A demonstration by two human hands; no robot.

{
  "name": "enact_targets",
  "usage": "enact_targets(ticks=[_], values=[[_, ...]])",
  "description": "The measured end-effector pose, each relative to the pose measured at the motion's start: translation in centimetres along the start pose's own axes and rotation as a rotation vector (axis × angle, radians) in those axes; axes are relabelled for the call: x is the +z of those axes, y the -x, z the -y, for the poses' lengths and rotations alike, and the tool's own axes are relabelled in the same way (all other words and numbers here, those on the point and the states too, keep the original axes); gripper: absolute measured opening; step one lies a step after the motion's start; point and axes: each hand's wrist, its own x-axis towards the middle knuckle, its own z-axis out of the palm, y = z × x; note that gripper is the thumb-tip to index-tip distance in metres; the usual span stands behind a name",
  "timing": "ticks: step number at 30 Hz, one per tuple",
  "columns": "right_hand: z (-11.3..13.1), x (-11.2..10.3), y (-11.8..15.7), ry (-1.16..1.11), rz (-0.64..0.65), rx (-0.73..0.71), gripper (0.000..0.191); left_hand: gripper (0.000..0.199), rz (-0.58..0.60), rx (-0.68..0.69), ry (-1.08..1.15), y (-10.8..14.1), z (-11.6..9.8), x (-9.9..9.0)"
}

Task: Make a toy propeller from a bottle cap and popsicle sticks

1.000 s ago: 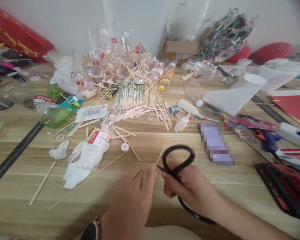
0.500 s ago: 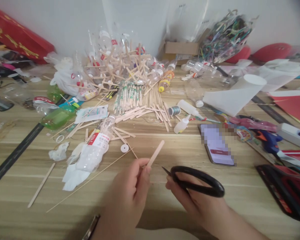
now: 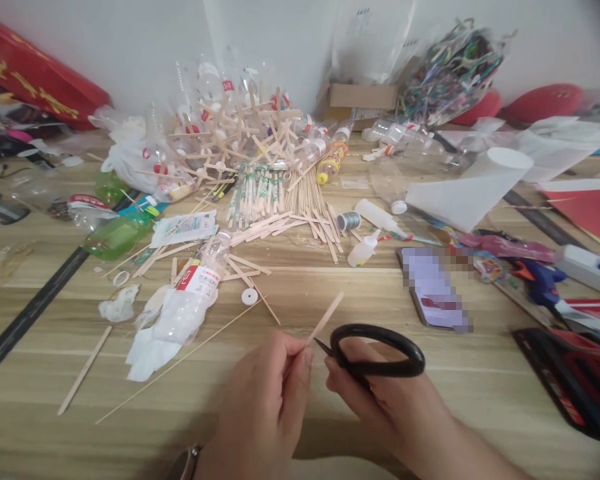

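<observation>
Between thumb and fingers, my left hand [image 3: 270, 387] pinches a wooden craft stick [image 3: 326, 317], which points up and to the right. My right hand [image 3: 385, 393] is closed on black-handled scissors [image 3: 380, 367]. Their dark pointed tip meets or nearly meets the stick just above my left fingertips; I cannot tell whether it touches. Most of the blades are hidden by the handle and fingers. Left of my hands, another craft stick [image 3: 85, 370] and a thin bamboo skewer [image 3: 177, 363] lie on the wooden table [image 3: 260, 447].
A plastic bottle [image 3: 193, 293] stuffed with white material lies left of centre. Behind it are piled craft sticks [image 3: 260, 230], skewers [image 3: 305, 190] and bottles. A phone [image 3: 433, 287], glue bottles [image 3: 364, 248], a white paper cone [image 3: 473, 190] and a red-black case [image 3: 570, 380] are to the right.
My left hand has moved slightly right with the stick, which now tilts more. My right hand has shifted left and up, bringing the scissors' tip to the stick.
</observation>
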Motion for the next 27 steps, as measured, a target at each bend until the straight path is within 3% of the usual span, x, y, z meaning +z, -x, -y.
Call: enact_targets(ticks=[5,11,19,27], values=[[-0.3,0.1,0.4,-0.051,0.001,0.008,0.027,0.019,0.062,0.146,0.05,-0.2,0.3,-0.3],[-1.2,0.6,1.3,0.035,-0.002,-0.07,0.028,0.032,0.244,-0.136,0.476,-0.4,0.5,0.0],[-1.0,0.7,1.5,0.078,-0.041,-0.1,0.029,0.039,0.35,-0.466,0.975,-0.6,0.6,0.7],[-0.6,0.6,1.0,0.1,-0.083,-0.089,0.032,0.041,0.304,-0.528,1.106,-0.8,0.2,0.8]])
